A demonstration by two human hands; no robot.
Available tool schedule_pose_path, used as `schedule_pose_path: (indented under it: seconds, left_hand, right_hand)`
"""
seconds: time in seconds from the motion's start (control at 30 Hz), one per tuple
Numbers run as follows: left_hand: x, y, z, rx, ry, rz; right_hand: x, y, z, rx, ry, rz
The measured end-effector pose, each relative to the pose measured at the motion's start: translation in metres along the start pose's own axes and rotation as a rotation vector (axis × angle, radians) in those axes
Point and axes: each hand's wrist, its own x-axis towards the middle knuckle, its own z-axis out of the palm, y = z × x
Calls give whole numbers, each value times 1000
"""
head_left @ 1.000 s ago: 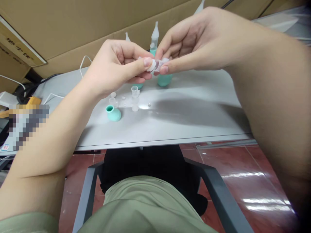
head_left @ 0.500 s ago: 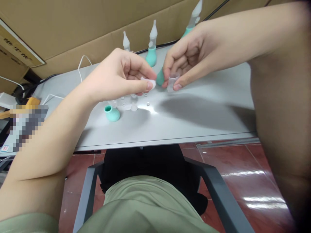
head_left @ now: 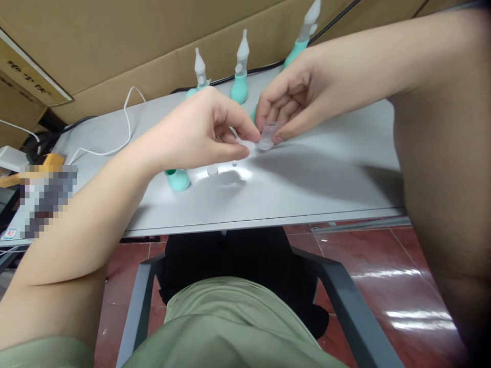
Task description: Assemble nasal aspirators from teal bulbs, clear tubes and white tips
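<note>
My left hand [head_left: 218, 128] pinches a small white translucent piece [head_left: 246, 145] between thumb and fingers. Close to its right, my right hand [head_left: 293, 102] holds a clear, short cup-like part [head_left: 268, 137] by its side. The two parts are very near each other; whether they touch I cannot tell. An open-topped teal bulb [head_left: 178, 180] sits on the table below my left wrist. A small clear disc [head_left: 212, 169] and a tiny ring [head_left: 235, 163] lie under my left hand. Another teal bulb is mostly hidden behind my right fingers.
Along the back of the grey table [head_left: 307, 189] stand teal bulbs with white pointed tips, one in the middle [head_left: 240, 88], one at the right [head_left: 296, 54], one behind my left hand [head_left: 200, 71]. A white cable [head_left: 128, 120] runs at the left. Cardboard [head_left: 134, 46] stands behind.
My left hand has moved right with the white piece, up close to the clear part. My right hand has tilted the clear part and shifted it slightly left.
</note>
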Motion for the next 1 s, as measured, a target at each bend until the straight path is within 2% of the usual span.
schedule_pose_path:
  seconds: [0.13, 0.23, 0.3, 0.43, 0.67, 0.8, 1.0]
  left_hand:
    - [7, 14, 4, 192, -63, -59]
    - [12, 16, 7, 282, -96, 7]
    - [14, 14, 8, 278, -120, 59]
    - [17, 11, 10, 283, -120, 50]
    - [22, 18, 13, 299, -128, 106]
    - [24, 18, 13, 292, -136, 47]
    - [29, 12, 18, 272, -194, 102]
  right_hand:
    - [0, 0, -1, 68, 16, -4]
    - [0, -3, -2, 110, 49, 16]
    - [0, -7, -2, 104, 76, 34]
    - [1, -11, -3, 82, 84, 35]
    - [1, 2, -4, 148, 33, -47]
    - [-2, -10, -1, 101, 65, -51]
    - [-5, -26, 1, 11, 150, -26]
